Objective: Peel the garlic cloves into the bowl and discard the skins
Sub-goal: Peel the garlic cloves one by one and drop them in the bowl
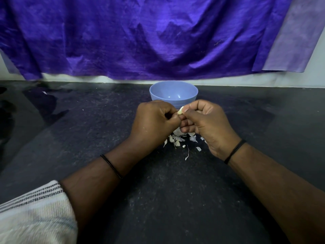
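- Garlic clove (180, 112) sits pinched between both hands, just near of the bowl (173, 92), its long axis tilted up toward the right.
- Left hand (152, 121) curls its fingers round the clove's lower end.
- Right hand (207, 120) pinches the upper tip (picking at skin, I'd guess).
- Skins (177, 140) lie scattered on the counter (88, 120) beneath.
- Bowl looks empty, straight beyond the hands.

dark speckled countertop (123, 120) — blue bowl (173, 93) at the back, garlic skins (179, 140) scattered nearer.

Pale blue bowl (173, 93), speckled black counter (88, 120), purple cloth (140, 37), white skins (177, 140).
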